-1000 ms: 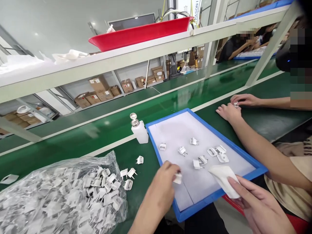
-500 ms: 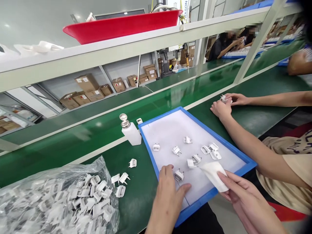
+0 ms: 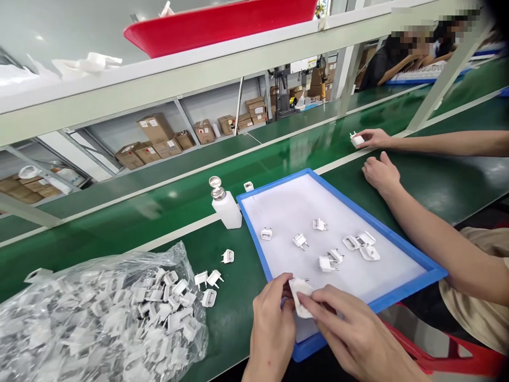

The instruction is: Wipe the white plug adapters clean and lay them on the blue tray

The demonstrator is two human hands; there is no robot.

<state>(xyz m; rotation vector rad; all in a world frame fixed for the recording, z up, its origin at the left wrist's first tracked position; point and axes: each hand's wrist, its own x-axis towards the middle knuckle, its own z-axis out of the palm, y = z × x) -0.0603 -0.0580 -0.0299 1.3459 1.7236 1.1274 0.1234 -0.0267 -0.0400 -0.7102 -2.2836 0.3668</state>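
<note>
Over the near corner of a blue-rimmed white tray (image 3: 342,204), my left hand (image 3: 274,318) grips a white plug piece, mostly hidden, with a metal pin showing past the fingers. My right hand (image 3: 345,323) pinches a folded white cloth (image 3: 301,300) and presses it against that piece. Several white plug pieces (image 3: 300,241) lie scattered in the tray, with a small cluster (image 3: 368,252) towards its right side. Left of the tray, a few loose plug pieces (image 3: 209,298) rest on the green table beside a clear plastic bag (image 3: 99,323) full of them.
A white bottle with a metal top (image 3: 228,209) stands at the tray's left corner. On the right, a co-worker's hand (image 3: 374,139) holds a white plug (image 3: 357,140); the other hand rests nearby. A shelf with a red tray (image 3: 230,26) crosses above.
My left hand has picked up a plug piece from the tray. My right hand has brought the cloth left onto it. The co-worker's hands have separated, and the view has shifted.
</note>
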